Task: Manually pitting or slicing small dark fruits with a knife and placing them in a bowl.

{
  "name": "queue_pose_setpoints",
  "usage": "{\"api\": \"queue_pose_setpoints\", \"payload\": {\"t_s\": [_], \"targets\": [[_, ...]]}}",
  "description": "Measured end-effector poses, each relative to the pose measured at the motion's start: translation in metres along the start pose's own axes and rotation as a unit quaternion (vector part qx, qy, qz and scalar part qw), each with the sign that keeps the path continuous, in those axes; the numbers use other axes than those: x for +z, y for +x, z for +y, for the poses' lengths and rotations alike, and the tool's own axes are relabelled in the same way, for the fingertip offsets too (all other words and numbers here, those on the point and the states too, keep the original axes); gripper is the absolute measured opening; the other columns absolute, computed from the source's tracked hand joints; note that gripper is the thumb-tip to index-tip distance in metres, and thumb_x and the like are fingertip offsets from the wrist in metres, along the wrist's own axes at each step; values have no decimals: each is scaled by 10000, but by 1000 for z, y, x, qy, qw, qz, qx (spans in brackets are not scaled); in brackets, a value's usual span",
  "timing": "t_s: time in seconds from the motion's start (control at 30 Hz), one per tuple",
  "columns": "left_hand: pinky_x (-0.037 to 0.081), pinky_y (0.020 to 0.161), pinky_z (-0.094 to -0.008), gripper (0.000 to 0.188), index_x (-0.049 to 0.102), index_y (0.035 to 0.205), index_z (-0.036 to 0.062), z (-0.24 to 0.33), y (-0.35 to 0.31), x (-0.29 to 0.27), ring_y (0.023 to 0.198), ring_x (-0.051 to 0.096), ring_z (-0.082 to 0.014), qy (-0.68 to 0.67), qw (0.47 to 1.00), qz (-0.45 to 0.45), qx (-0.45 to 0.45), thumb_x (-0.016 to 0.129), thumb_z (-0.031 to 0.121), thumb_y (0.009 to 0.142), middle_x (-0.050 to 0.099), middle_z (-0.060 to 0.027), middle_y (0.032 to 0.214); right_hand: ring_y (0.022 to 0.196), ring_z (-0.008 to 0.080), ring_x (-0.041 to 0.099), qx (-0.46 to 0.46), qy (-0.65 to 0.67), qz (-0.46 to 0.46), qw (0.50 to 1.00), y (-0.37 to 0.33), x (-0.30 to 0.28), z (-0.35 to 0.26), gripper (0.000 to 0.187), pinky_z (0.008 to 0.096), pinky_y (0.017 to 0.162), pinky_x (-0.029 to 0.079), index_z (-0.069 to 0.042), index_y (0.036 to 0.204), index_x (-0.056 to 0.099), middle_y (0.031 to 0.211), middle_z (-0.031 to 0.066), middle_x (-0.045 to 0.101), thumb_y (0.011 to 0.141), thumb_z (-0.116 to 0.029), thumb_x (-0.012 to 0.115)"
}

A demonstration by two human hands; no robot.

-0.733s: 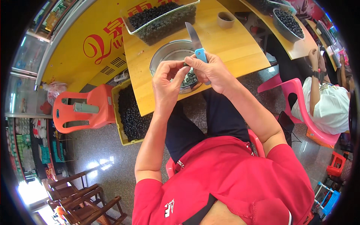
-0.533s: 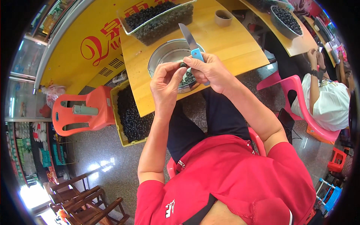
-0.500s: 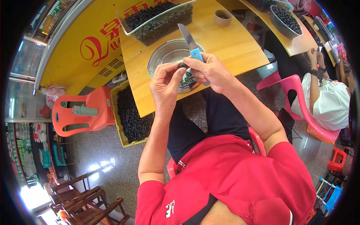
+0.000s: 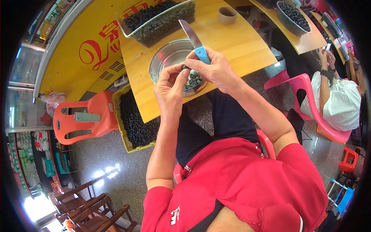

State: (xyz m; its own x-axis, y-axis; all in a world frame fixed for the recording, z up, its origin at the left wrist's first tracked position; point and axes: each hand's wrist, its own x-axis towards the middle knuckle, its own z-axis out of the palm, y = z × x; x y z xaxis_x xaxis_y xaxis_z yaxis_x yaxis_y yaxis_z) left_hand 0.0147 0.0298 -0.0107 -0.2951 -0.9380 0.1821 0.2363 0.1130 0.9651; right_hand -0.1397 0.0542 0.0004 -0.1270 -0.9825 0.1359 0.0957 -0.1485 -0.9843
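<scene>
My left hand [image 4: 170, 82] pinches a small dark round piece [image 4: 185, 67] between thumb and fingertips, above a round metal pan [image 4: 156, 61]. Against the same piece rests the thumb of my right hand [image 4: 217, 73]. That hand also grips a knife by its blue handle [image 4: 202, 55], with the blade [image 4: 189, 33] pointing up and away to the left. Inside the pan lie several grey-green ring-like pieces [image 4: 195, 80], partly hidden by my hands. Fingers cover most of the piece I hold.
On the wooden table [image 4: 239, 50] stand a clear bin [image 4: 154, 33] of dark pieces and a tape roll [image 4: 227, 15]. A yellow crate [image 4: 125, 135] of dark pieces sits beside an orange chair [image 4: 83, 118]. At right, a person [image 4: 336, 96] sits on a pink chair [image 4: 317, 104].
The knife has tipped a little further left with my right hand. Both hands stay together at the small piece, and more of the pan's contents shows.
</scene>
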Motion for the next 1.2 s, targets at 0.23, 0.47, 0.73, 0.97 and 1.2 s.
{"api": "queue_pose_setpoints", "payload": {"t_s": [0.23,0.47,0.73,0.97,1.2], "targets": [[451,725,-203,188,615,1051,8,-8,4,-5,805,571,-75,-131,990,-32,-44,669,78,884,642,-27,915,664,56,548,-7,20,-27,999,0,-4,-4,214,229,552,445,-24,969,614,725,-33,553,930,-235,621],[455,714,-227,175,602,1051,21,-13,7,-4,742,558,-104,-260,962,-48,-65,652,84,896,619,-23,856,693,270,608,-265,-358,-8,895,-13,-12,-4,171,351,602,476,5,959,590,791,129,595,893,-146,634],[462,731,-255,155,584,1035,24,-12,9,-1,766,558,-126,-271,958,-70,-64,639,83,903,614,-54,886,702,341,600,-283,-396,6,873,-14,-14,0,149,393,584,476,-14,959,588,797,145,591,855,-105,644],[455,716,-258,139,582,1026,18,-12,8,-2,751,550,-131,-273,958,-70,-58,626,83,910,608,-60,879,697,337,606,-277,-427,5,861,-13,-14,2,139,393,577,479,-26,955,590,805,138,598,860,-117,635],[462,683,-264,132,585,1023,12,8,-2,4,739,549,-147,-285,947,-145,-2,616,66,908,594,-64,889,697,333,601,-242,-460,73,851,-2,-32,28,130,372,582,480,-15,941,607,797,150,601,884,-131,623]]}}
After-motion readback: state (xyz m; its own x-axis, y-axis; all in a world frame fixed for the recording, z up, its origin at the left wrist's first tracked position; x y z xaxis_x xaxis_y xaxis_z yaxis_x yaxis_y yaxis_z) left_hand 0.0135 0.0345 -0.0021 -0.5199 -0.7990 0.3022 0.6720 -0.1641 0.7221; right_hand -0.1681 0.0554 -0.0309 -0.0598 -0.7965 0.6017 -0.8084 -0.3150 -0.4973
